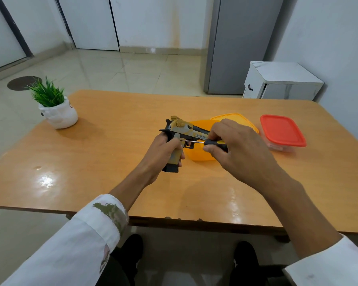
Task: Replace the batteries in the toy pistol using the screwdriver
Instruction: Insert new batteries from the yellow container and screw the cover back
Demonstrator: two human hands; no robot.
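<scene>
A yellow-and-black toy pistol (182,129) is held above the middle of the wooden table (112,162), barrel pointing right. My left hand (163,149) grips its handle from the left. My right hand (234,145) pinches the black-and-yellow handle of a small screwdriver (213,143). The thin metal shaft runs left, and its tip meets the pistol's side just above the grip. My right hand hides the barrel's front end.
An open orange container (198,155) sits on the table behind the pistol, with its yellow-orange lid (234,117) lying beyond. A box with a red lid (282,131) stands at the right. A potted green plant (56,108) occupies the far left corner.
</scene>
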